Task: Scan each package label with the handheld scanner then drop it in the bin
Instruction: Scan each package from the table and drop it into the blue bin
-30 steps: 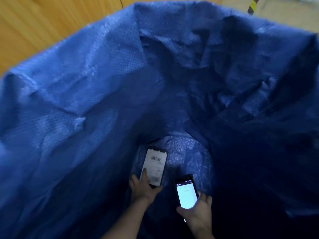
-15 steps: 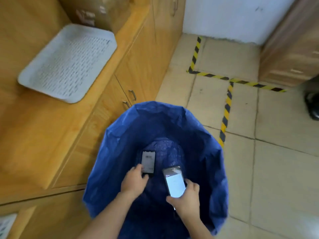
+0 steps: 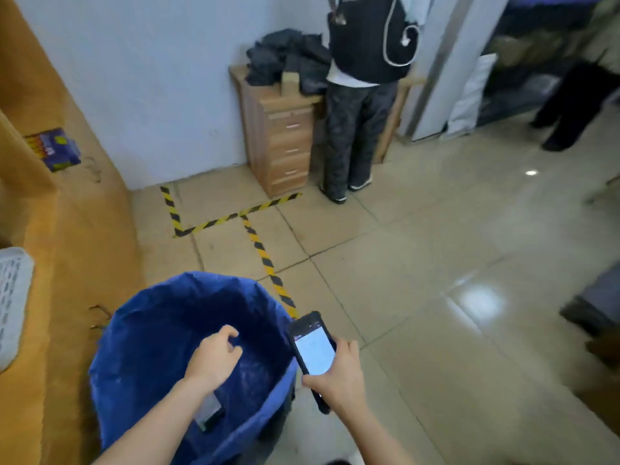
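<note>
Empty, loosely curled, the left hand (image 3: pixel 214 359) hangs over the big blue woven-plastic bin bag (image 3: pixel 141 347); the right hand (image 3: pixel 339 380) clasps the black handheld scanner (image 3: pixel 313 352). Inside lies the small flat dark package (image 3: pixel 209 412), probably light and slick; pinch its edges.

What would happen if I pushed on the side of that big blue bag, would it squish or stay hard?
The blue bag would probably squish: its wall is creased and its rim wavy, like thin woven plastic. It likely feels light, since only one small package shows inside. It might tip or slide if shoved, as nothing visible holds it in place.
</note>
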